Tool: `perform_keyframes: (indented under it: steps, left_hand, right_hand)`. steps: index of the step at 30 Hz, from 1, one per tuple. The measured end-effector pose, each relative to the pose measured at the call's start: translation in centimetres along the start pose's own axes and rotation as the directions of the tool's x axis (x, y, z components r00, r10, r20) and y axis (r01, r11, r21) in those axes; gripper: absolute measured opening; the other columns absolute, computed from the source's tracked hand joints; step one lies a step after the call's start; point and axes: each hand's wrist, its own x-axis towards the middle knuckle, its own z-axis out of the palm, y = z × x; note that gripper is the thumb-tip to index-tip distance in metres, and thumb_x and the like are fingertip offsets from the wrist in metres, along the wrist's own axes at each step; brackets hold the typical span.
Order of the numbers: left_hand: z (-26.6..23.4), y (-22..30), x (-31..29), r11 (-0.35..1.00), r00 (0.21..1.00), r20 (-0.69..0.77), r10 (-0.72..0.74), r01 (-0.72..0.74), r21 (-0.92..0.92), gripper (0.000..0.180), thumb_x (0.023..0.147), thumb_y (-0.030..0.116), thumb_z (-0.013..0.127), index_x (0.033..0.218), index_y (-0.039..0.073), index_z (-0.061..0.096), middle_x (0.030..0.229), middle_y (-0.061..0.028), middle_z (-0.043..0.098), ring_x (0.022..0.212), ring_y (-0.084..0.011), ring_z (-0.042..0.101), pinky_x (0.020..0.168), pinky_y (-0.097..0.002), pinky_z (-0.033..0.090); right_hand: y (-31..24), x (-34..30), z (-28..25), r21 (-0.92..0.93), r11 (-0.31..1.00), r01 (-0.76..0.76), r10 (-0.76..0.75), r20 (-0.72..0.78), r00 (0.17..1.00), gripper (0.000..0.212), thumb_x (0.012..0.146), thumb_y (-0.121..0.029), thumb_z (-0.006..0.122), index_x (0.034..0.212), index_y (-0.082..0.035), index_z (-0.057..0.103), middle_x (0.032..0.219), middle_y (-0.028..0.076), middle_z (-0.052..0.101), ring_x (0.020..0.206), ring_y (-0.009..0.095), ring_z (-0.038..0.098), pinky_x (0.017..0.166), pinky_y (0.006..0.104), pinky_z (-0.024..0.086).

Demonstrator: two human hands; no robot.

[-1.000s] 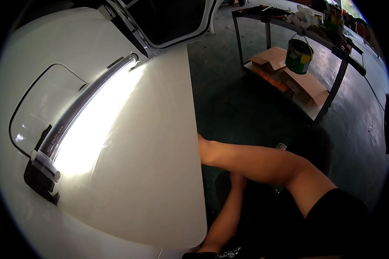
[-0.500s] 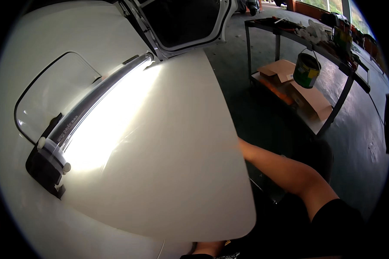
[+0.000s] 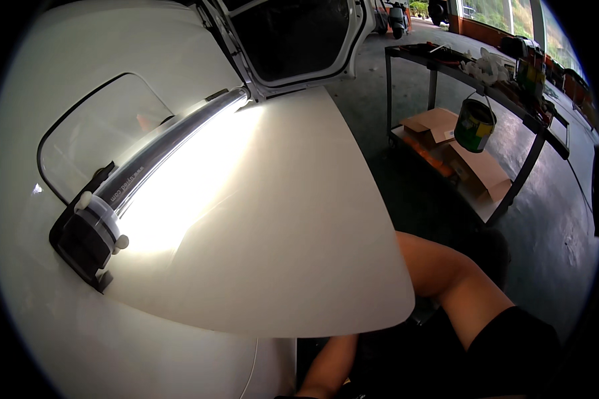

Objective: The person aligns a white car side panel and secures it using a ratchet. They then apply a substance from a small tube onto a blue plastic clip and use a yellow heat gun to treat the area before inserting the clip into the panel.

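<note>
Workshop, smooth grey floor (image 3: 559,193), windows (image 3: 499,14) at far upper right, scooter (image 3: 397,20) parked at the back. Pale car body (image 3: 133,50) takes up the left side; thin dark curved outline (image 3: 42,143) on it. Car door (image 3: 361,56) with dark inside at top centre. Metal cart (image 3: 528,174) at upper right: clutter and crumpled white plastic (image 3: 489,66) on top, green-and-yellow bucket (image 3: 474,130) hanging by its handle from the near edge, cardboard boxes (image 3: 482,174) and an orange item (image 3: 431,159) on the lower shelf.

Main thing: large pale panel (image 3: 313,246), centre of view, rounded corner toward the person. Tube lamp (image 3: 170,149) lies slantwise along the panel's left side, lit, bright glare on the panel; dark end mount (image 3: 83,233) with pale knobs (image 3: 120,242) at its near end.

Right forearm (image 3: 432,266) comes in from lower right, goes behind the panel's right edge. Left forearm (image 3: 329,369) comes up from the bottom, goes under the panel's near edge. Left hand and right hand both hidden by the panel; can't tell either grip, clenched, loose or holding something.
</note>
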Motion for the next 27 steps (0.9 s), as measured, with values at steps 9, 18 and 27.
perform_keyframes:
  steps: [9, 18, 27]
  left_hand:
    - [-2.0, -1.8, 1.3, 1.0, 1.0, 0.022, -0.011, 0.011, 0.011, 0.023, 0.103, 0.026, 0.061, 0.114, 0.007, 0.066, 0.093, -0.0024, 0.069, 0.078, -0.0134, 0.061, 0.068, -0.0294, 0.047]
    - [-0.5, -0.5, 0.2, 0.999, 0.999, 0.011, 0.043, -0.043, -0.011, 0.046, 0.103, 0.031, 0.063, 0.139, 0.004, 0.054, 0.127, -0.007, 0.065, 0.103, -0.018, 0.063, 0.085, -0.0351, 0.052]
    - [-0.7, -0.6, 0.3, 0.998, 0.996, 0.053, 0.066, -0.065, -0.026, 0.053, 0.103, 0.037, 0.063, 0.143, 0.004, 0.052, 0.132, -0.0093, 0.064, 0.111, -0.0209, 0.062, 0.092, -0.0372, 0.052]
  right_hand:
    - [3.4, 0.6, 0.8, -0.114, 0.989, 0.091, -0.075, 0.135, 0.988, 0.021, 0.086, -0.012, 0.073, 0.104, -0.001, 0.071, 0.1, 0.016, 0.072, 0.094, 0.031, 0.067, 0.082, 0.041, 0.054]
    - [3.8, -0.1, 0.6, -0.084, 0.993, 0.087, -0.068, 0.205, 0.976, 0.021, 0.086, -0.013, 0.073, 0.104, -0.002, 0.071, 0.1, 0.015, 0.072, 0.093, 0.031, 0.067, 0.082, 0.0409, 0.054]
    - [3.8, -0.4, 0.5, -0.07, 0.993, 0.094, -0.074, 0.244, 0.967, 0.021, 0.086, -0.014, 0.074, 0.104, -0.003, 0.072, 0.099, 0.014, 0.072, 0.093, 0.031, 0.067, 0.082, 0.0407, 0.054]
